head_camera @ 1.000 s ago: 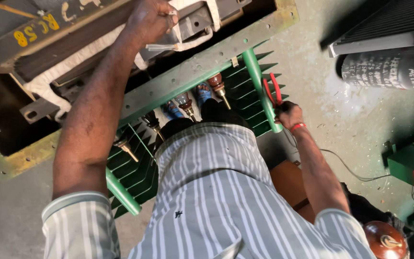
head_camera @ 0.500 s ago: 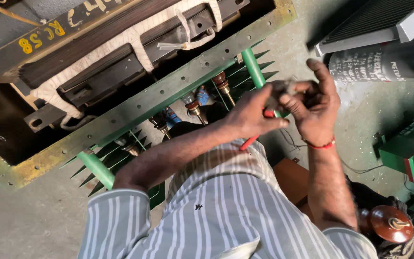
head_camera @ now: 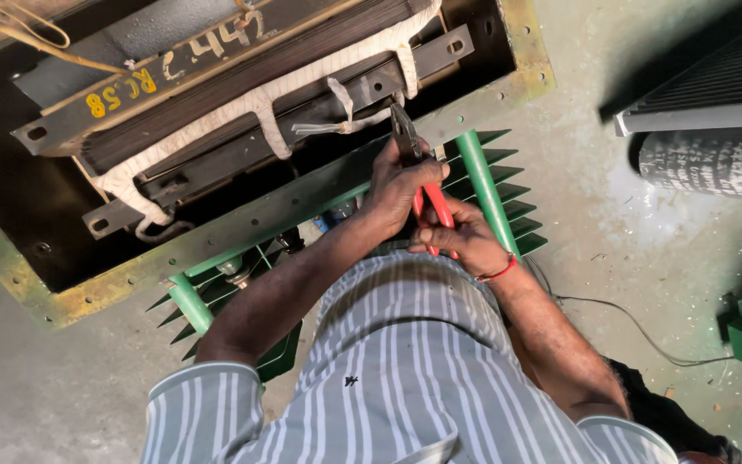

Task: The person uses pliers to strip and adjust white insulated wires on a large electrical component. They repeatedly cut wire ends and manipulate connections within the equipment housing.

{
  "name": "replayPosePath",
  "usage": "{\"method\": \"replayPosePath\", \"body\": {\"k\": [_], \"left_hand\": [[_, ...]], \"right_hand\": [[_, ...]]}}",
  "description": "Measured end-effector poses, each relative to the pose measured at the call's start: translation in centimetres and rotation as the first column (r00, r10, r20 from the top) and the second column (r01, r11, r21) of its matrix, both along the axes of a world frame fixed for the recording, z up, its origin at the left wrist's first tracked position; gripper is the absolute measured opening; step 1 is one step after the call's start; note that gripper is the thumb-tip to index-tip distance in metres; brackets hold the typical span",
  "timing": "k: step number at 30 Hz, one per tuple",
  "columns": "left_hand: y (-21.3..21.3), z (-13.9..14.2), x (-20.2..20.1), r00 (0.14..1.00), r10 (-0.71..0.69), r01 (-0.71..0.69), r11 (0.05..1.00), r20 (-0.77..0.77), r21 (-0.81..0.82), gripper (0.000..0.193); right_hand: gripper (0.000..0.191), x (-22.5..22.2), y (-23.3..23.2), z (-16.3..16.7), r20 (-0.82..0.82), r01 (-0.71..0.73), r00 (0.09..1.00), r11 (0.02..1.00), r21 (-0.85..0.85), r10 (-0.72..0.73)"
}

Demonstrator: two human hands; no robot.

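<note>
Tight gap between green pipe (head_camera: 484,193) and taped core (head_camera: 259,103), seemingly obstructed by pliers (head_camera: 418,167).

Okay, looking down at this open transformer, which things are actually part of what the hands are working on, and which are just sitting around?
In use:
left hand
right hand
red-handled pliers
white cloth tape on the core
green tank rim

Lying about:
black cable on the floor
dark printed drum
finned radiator panel
</note>
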State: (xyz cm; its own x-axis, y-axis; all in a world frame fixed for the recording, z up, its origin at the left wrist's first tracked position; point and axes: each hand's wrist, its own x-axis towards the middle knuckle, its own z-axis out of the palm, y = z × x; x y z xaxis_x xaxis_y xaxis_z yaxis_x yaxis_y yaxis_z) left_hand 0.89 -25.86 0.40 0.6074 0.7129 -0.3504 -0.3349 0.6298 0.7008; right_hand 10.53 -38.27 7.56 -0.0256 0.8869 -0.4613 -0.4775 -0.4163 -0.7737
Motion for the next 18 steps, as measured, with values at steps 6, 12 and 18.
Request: {"method": "replayPosePath", "body": {"k": [6, 12, 18], "left_hand": [[7.0, 0.0, -3.9, 0.880, -0.148, 0.458, 0.518, -0.451, 0.723, 0.041], [20.5, -1.8, -9.5, 0.503, -0.027, 0.774, 0.458, -0.864, 0.436, 0.054], [21.7, -7.7, -6.3, 0.236, -0.520, 0.971, 0.084, -0.821, 0.226, 0.054]], "right_hand": [[0.027, 1.4, -0.5, -1.1, 0.566, -0.103, 0.817, 0.994, -0.045, 0.110], [0.055, 2.1, -2.9, 0.5, -0.141, 0.038, 0.990, 0.987, 0.154, -0.016], [0.114, -1.3, -3.5, 0.8, -0.401, 0.305, 0.881, 0.950, 0.073, -0.252]]}}
